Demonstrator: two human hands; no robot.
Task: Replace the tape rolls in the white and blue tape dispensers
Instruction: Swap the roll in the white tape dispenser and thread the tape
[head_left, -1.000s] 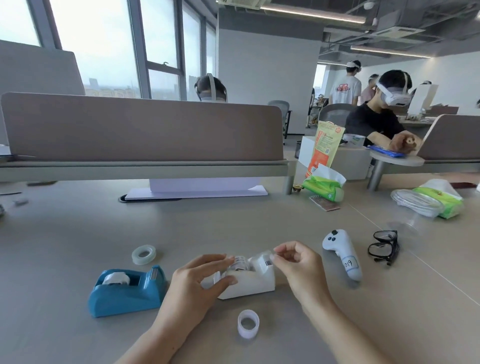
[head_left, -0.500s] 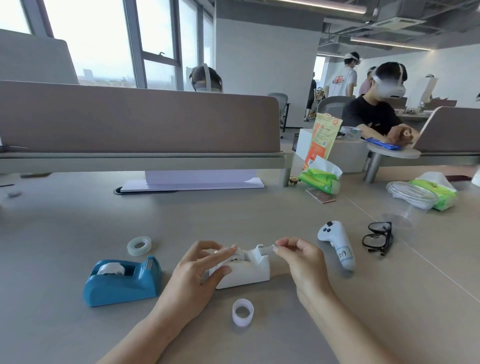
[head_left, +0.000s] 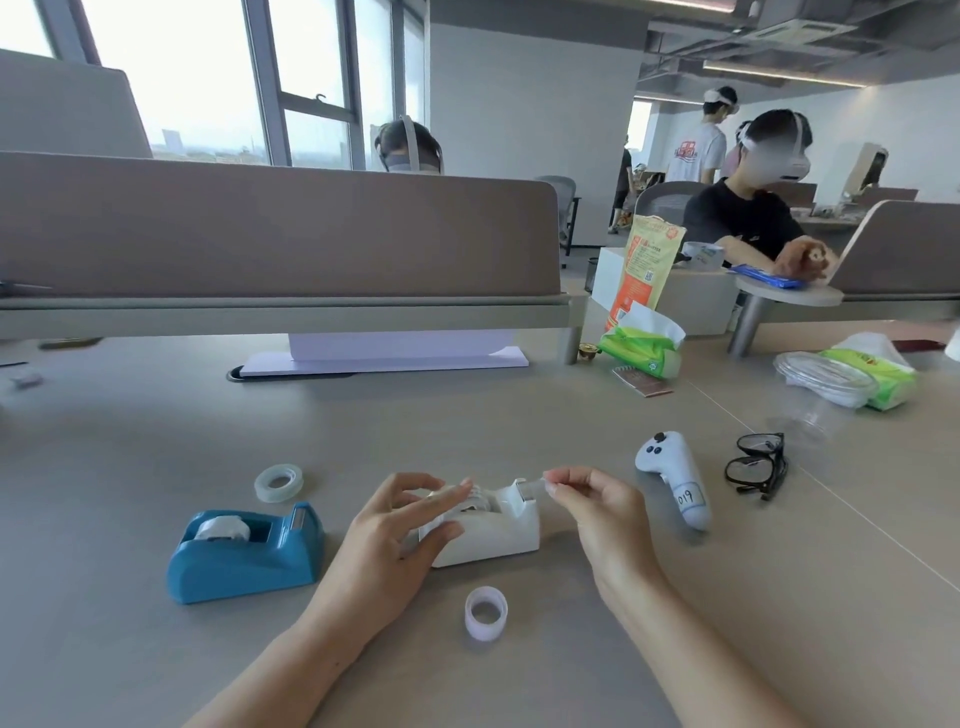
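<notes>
We have the left hand (head_left: 395, 535) resting on the near end of the white plastic tape dispenser (head_left: 491, 530), thumb against its side, fingers loosely spread over the roll seated in it. Our right hand (head_left: 597, 512) pinches the clear tape end (head_left: 532, 487) between thumb and forefinger, just beside the dispenser's cutter. Left of the left hand stands the blue plastic tape dispenser (head_left: 244, 553) with a roll inside; beyond it lies a clear tape roll (head_left: 279, 482). Below, between our wrists, a white empty core ring (head_left: 485, 613) stands on the grey desk (head_left: 130, 441).
</notes>
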